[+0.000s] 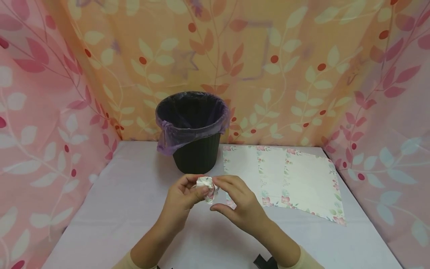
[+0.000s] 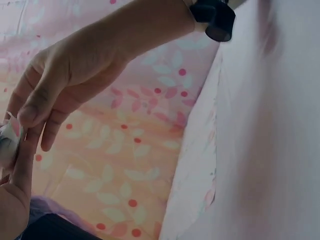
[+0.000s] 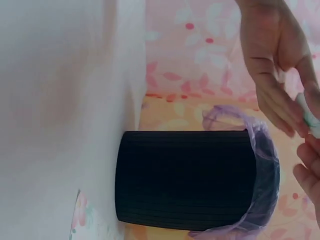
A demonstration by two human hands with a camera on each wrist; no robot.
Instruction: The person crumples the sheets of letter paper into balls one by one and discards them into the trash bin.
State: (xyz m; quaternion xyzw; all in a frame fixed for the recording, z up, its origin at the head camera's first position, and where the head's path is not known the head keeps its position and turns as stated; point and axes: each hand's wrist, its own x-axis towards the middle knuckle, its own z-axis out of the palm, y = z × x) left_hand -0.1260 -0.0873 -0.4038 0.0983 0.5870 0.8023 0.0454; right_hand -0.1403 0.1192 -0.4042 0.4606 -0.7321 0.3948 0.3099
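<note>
Paper ball: a crumpled wad of white paper with pink floral print (image 1: 206,188), held above the table between both hands, in front of the bin.
Left hand: the left hand (image 1: 183,200) grips the ball from the left, its fingers (image 1: 198,194) curled round it and the thumb laid over the near side.
Right hand: the right hand (image 1: 239,203) meets it from the right, its fingers (image 1: 224,181) bent over the top of the wad and the thumb tucked below.
Look of the ball: tightly creased, small enough to sit inside the fingertips, pink blotches showing on its folds.
Bin: a dark ribbed waste bin (image 1: 196,151) lined with a purple plastic bag (image 1: 171,136) folded over its rim, standing on the table just behind the hands.
Sheets: three flat sheets of floral-edged paper (image 1: 295,179) overlapping in a row, to the right of the bin and touching the right hand's far side.
Table: a pale lilac table (image 1: 111,209) carrying everything.
Backdrop: leaf-patterned pink and orange cloth (image 1: 282,63) around the table.
Left wrist view: only a sliver of the ball (image 2: 9,142) at the frame edge, pinched by fingertips.
Right wrist view: the bin's ribbed side (image 3: 185,180) and bag, seen sideways, with the ball nearly hidden.
</note>
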